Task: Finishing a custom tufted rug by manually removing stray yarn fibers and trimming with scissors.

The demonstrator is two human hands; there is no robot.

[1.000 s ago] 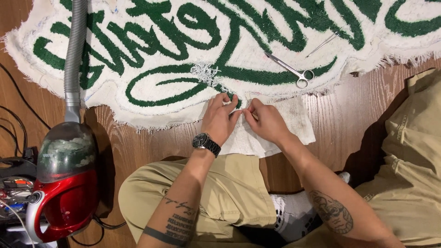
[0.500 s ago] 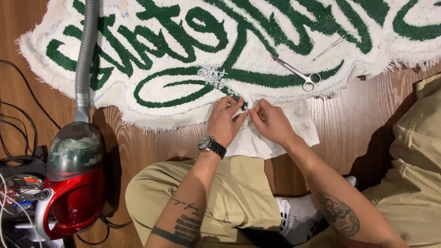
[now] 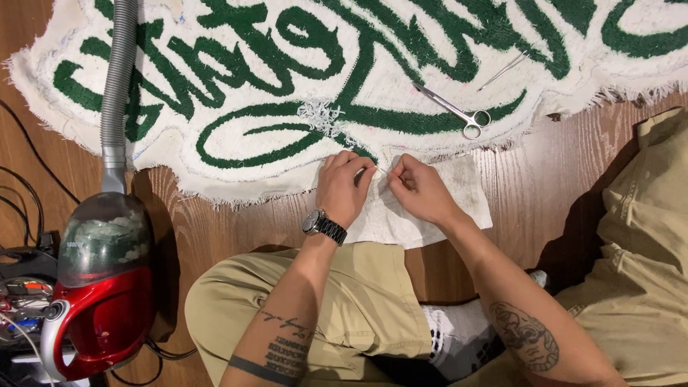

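Sitting cross-legged on the wood floor (image 3: 552, 186), khaki pants and a white sock closest to me, forearms reaching forward over my knee. My left hand (image 3: 344, 188), the one with the wristwatch (image 3: 324, 225), has its fingertips pinched together at the near edge of the rug (image 3: 236, 93). My right hand (image 3: 417, 189) is right beside it, fingers curled and pinched too. There's a thin pale strand running between the two pinches, but it's too fine for me to say what exactly I've got hold of. So both hands are closed down on something tiny, nearly touching each other.

Under my hands there's a flap of plain white backing cloth (image 3: 459, 208) sticking out from the rug edge toward my lap, a bit grubby and crumpled.

The rug itself is a tufted piece, cream pile with big green script lettering looping across it, raw frayed fringe all along the border. Just past my left hand there's a small pile of loose white yarn snips (image 3: 320, 115) sitting on the pile.

Further out to the right a pair of silver scissors (image 3: 453, 112) lies on the rug, blades closed, and beyond that a thin pair of metal tweezers (image 3: 505, 69).

Off to my left on the floor is a red canister vacuum (image 3: 100, 287), its grey hose (image 3: 116, 79) running up over the rug, with black cables beside it.
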